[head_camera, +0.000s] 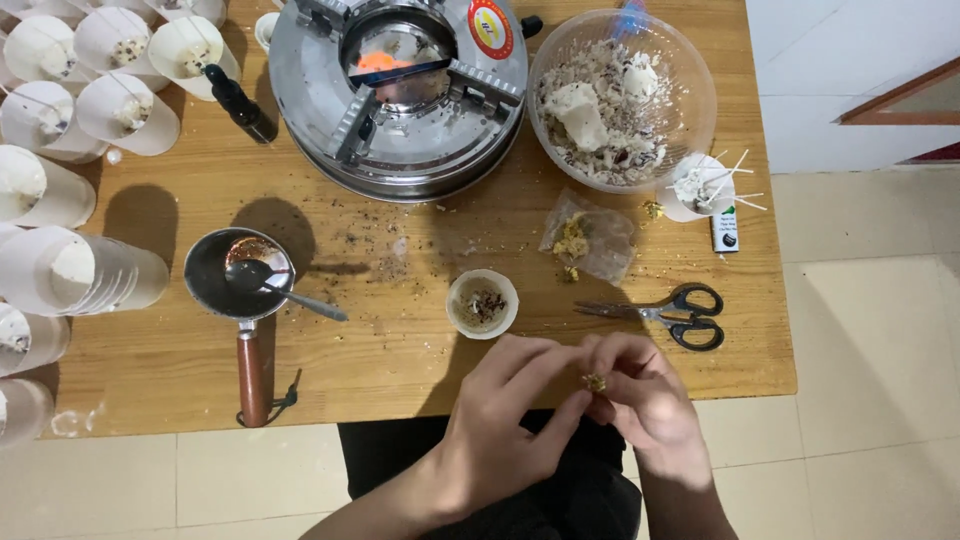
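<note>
My left hand (510, 420) and my right hand (645, 395) meet at the table's near edge, fingertips pinched together on a small yellowish dried flower (595, 382). Just beyond them stands a small white cup (482, 303) with wax and dark dried bits inside. A clear plastic bag of dried yellow flowers (585, 243) lies further back. Black-handled scissors (670, 314) lie right of the cup, close to my right hand.
A silver round stove (400, 110) sits at the back centre. A clear bowl of white wax flakes (622, 95) is at back right, beside a cup of wicks (697, 187). A small pot with spoon (238, 275) and several white cups (80, 270) fill the left.
</note>
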